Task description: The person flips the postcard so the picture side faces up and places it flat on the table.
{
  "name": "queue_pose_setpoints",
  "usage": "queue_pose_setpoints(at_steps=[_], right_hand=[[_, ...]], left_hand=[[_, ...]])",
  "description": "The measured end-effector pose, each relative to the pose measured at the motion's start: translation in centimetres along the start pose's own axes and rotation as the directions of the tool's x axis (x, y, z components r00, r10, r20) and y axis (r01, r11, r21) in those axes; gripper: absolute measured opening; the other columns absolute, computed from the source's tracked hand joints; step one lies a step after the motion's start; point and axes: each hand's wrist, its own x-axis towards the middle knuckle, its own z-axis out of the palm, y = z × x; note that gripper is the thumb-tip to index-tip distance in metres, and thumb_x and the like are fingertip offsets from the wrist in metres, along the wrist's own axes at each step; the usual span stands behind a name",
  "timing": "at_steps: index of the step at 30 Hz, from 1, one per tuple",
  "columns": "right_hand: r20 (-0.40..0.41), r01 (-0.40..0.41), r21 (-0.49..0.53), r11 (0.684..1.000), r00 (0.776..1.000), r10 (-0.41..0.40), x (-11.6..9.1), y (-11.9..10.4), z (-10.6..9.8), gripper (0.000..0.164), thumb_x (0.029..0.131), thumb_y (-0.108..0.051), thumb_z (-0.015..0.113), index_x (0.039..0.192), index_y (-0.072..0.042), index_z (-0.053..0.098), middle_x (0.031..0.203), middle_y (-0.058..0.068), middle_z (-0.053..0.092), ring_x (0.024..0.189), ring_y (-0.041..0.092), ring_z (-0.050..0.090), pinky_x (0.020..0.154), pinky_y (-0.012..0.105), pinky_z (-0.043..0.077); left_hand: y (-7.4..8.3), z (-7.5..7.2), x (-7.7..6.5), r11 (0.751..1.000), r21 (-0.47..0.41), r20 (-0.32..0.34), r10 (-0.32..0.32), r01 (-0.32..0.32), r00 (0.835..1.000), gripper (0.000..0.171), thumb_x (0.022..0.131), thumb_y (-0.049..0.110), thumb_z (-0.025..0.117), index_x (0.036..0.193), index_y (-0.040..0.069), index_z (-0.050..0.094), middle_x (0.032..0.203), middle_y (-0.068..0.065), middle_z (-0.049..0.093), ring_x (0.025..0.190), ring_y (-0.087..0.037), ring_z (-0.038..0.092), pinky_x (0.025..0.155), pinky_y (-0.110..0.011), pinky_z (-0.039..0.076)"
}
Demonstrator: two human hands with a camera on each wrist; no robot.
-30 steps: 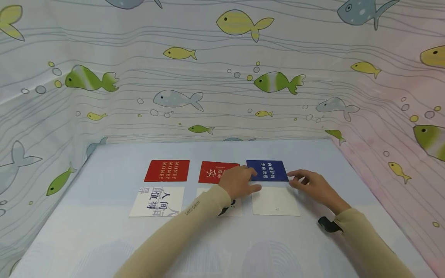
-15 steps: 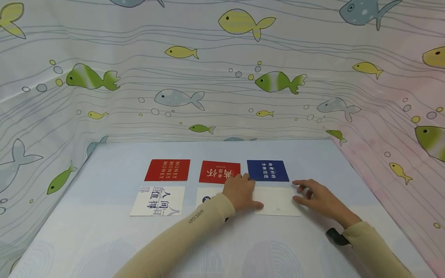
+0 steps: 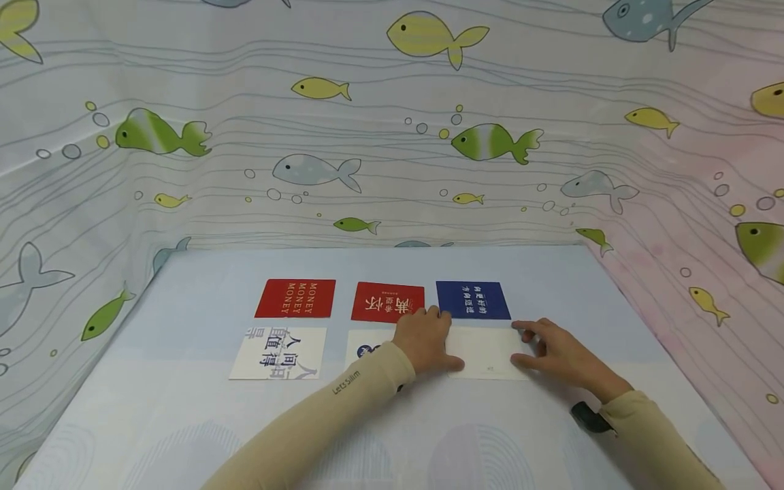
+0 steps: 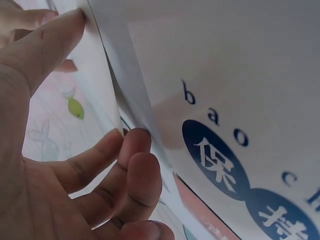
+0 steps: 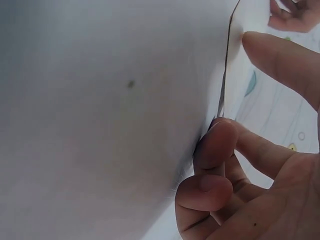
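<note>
A mostly blank white card (image 3: 484, 344) lies flat in the front row of cards, at the right, with a hand at each side. My left hand (image 3: 427, 342) rests at its left edge; in the left wrist view the thumb lies on the card (image 4: 102, 70) and the index fingertip is at the border. My right hand (image 3: 560, 354) touches the card's right side, thumb on the surface and index finger at the far corner; its other fingers curl loosely. A white card with blue circles (image 3: 363, 337) is partly hidden under my left forearm.
Behind, in a row, lie a red MONEY card (image 3: 275, 299), a red card with characters (image 3: 373, 299) and a blue card (image 3: 471, 299). A white card with purple characters (image 3: 245, 361) lies front left on the pale table (image 3: 153, 381). A fish-patterned curtain (image 3: 380, 136) surrounds the table.
My left hand has drawn back from the blue card to the white card's left edge. My right hand has come nearer, then moved in slightly left onto the white card's right side.
</note>
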Motion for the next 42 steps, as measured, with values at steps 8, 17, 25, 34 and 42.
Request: queue_pose_setpoints(at_steps=[8, 17, 25, 34, 42], right_hand=[[-0.003, -0.001, 0.037, 0.999, 1.0, 0.001, 0.2, 0.2, 0.1, 0.066, 0.082, -0.03, 0.087, 0.134, -0.004, 0.056, 0.101, 0.002, 0.056, 0.076, 0.016, 0.052, 0.065, 0.027, 0.043], [-0.021, -0.017, 0.063, 0.998, 1.0, 0.019, 0.1, -0.2, 0.2, 0.066, 0.082, -0.023, 0.086, 0.134, -0.005, 0.05, 0.097, 0.002, 0.054, 0.076, 0.016, 0.053, 0.065, 0.026, 0.044], [-0.036, -0.018, 0.066, 0.998, 0.999, 0.02, -0.6, -0.4, -0.4, 0.065, 0.084, -0.03, 0.085, 0.133, -0.009, 0.047, 0.094, 0.0, 0.054, 0.076, 0.014, 0.054, 0.066, 0.026, 0.043], [-0.065, 0.019, 0.086, 0.996, 0.998, -0.014, -0.9, -0.6, -0.5, 0.061, 0.086, -0.027, 0.083, 0.133, -0.01, 0.047, 0.093, 0.0, 0.055, 0.074, 0.012, 0.054, 0.064, 0.025, 0.044], [0.018, -0.152, 0.181, 0.972, 0.988, 0.151, -1.0, -1.0, -1.6, 0.064, 0.095, -0.039, 0.071, 0.143, -0.006, 0.046, 0.091, 0.001, 0.065, 0.079, 0.018, 0.054, 0.067, 0.03, 0.045]], left_hand=[[0.0, -0.1, -0.2, 0.999, -0.034, -0.023, 0.003, -0.004, 1.0, 0.075, 0.077, 0.067, 0.076, 0.124, 0.01, 0.06, 0.103, -0.005, 0.067, 0.08, -0.018, 0.059, 0.064, -0.031, 0.051], [-0.1, -0.2, -0.7, 0.937, -0.329, 0.038, -0.11, 0.116, 0.993, 0.071, 0.083, 0.052, 0.079, 0.134, 0.01, 0.054, 0.07, 0.002, 0.064, 0.058, -0.013, 0.057, 0.057, -0.029, 0.048], [-0.1, -0.2, -0.6, 0.779, -0.582, 0.126, -0.2, 0.235, 0.972, 0.058, 0.094, 0.04, 0.07, 0.141, 0.011, 0.055, 0.059, 0.007, 0.063, 0.055, -0.013, 0.061, 0.064, -0.033, 0.045], [-0.1, -0.1, -0.3, 0.553, -0.775, 0.236, -0.197, 0.306, 0.952, 0.036, 0.102, 0.027, 0.06, 0.134, 0.01, 0.058, 0.063, 0.007, 0.069, 0.051, -0.015, 0.067, 0.088, -0.042, 0.044], [-0.2, 0.0, -0.4, 0.558, -0.774, 0.215, -0.212, 0.299, 0.953, 0.031, 0.102, 0.027, 0.059, 0.13, 0.013, 0.06, 0.064, 0.009, 0.069, 0.05, -0.014, 0.067, 0.093, -0.045, 0.043]])
